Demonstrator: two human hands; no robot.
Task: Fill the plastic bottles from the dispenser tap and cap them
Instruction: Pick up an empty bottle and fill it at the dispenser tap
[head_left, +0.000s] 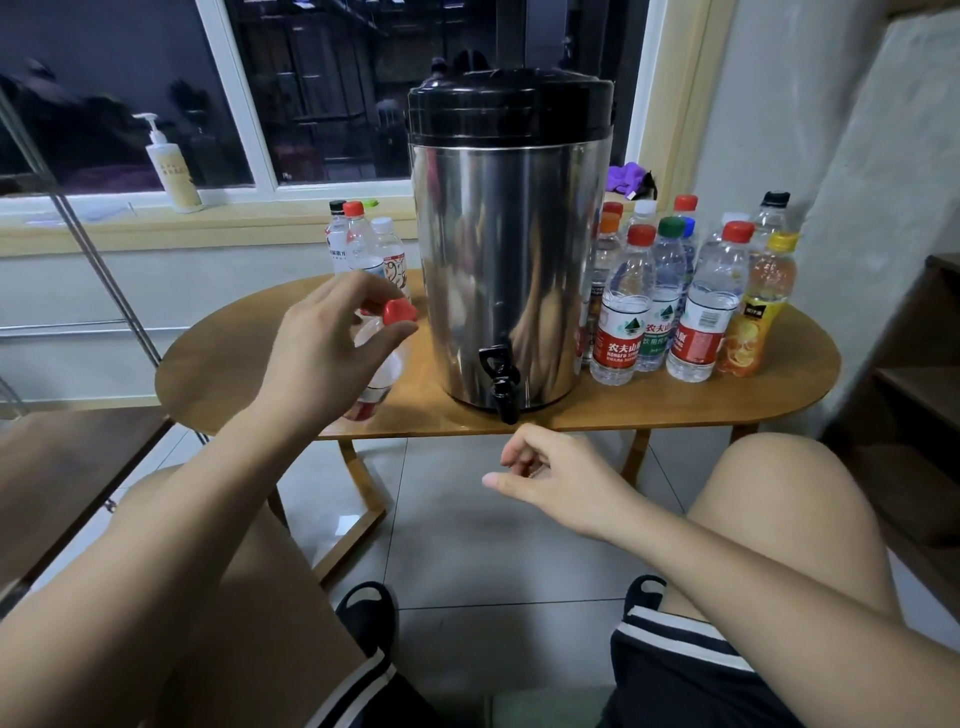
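Observation:
A steel dispenser (511, 270) with a black lid stands mid-table, and its black tap (501, 376) hangs over the front edge. My left hand (327, 348) holds a clear bottle (382, 374) by its red cap (400, 312), thumb under the cap and fingers behind it. This bottle leans on the table left of the dispenser, partly hidden by my hand. My right hand (561, 480) hovers below the tap in front of the table edge, fingers loosely curled, holding nothing.
Several capped bottles (675, 306) stand in a cluster right of the dispenser, an orange juice bottle (756, 312) among them. Three capped bottles (363, 244) stand behind my left hand. A pump bottle (169, 166) sits on the windowsill. My knees are below the oval wooden table (727, 400).

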